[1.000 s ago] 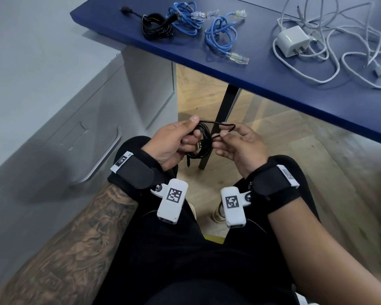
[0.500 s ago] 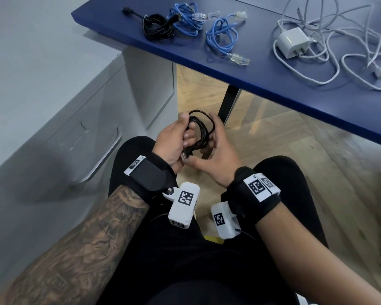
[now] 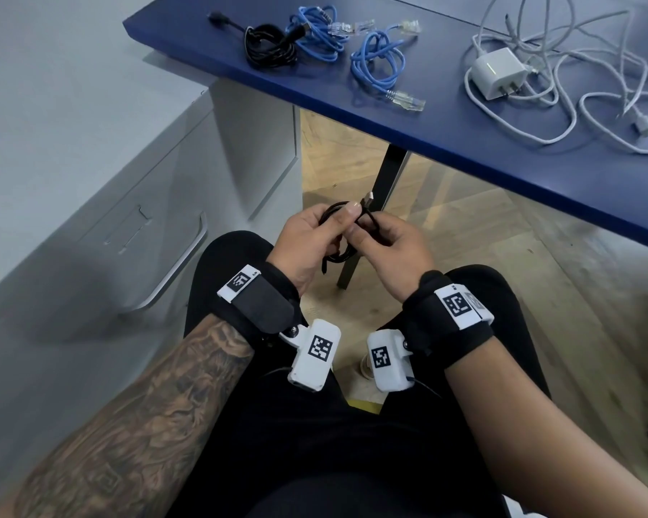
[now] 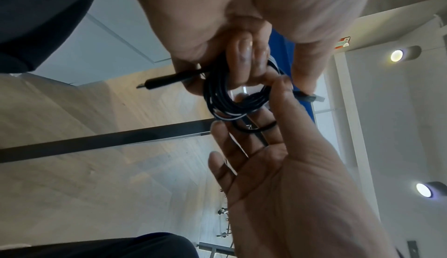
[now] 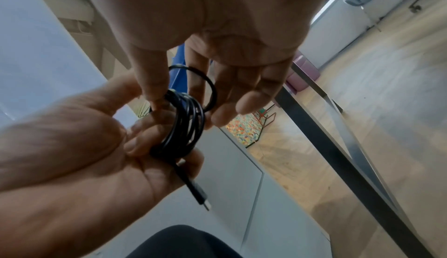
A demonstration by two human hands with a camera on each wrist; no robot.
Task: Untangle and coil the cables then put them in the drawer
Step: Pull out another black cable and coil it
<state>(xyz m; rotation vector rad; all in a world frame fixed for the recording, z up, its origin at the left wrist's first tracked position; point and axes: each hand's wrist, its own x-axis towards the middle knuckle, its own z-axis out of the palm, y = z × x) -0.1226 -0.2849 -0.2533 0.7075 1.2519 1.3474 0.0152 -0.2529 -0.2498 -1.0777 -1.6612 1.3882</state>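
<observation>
Above my lap I hold a small coil of black cable (image 3: 336, 256). My left hand (image 3: 313, 235) grips the coil (image 4: 217, 97), its fingers curled round the bundle. My right hand (image 3: 388, 239) pinches the strands (image 5: 186, 128) between thumb and forefinger, and one loose loop (image 5: 209, 86) passes round its fingers. One plug (image 3: 369, 199) sticks up above the hands; the other plug (image 5: 200, 198) hangs below the left palm. The grey drawer front (image 3: 128, 233) with its metal handle (image 3: 182, 261) stands shut to my left.
The blue table (image 3: 464, 143) ahead carries a coiled black cable (image 3: 270, 48), two coiled blue network cables (image 3: 317, 33) (image 3: 380, 67), and a white charger (image 3: 498, 78) among tangled white cables (image 3: 595, 110). A black table leg (image 3: 390, 173) stands just behind my hands.
The right hand has turned from lying over the coil to pinching it from the right side. A plug end now points up above the hands. Both hands sit slightly lower, nearer my lap.
</observation>
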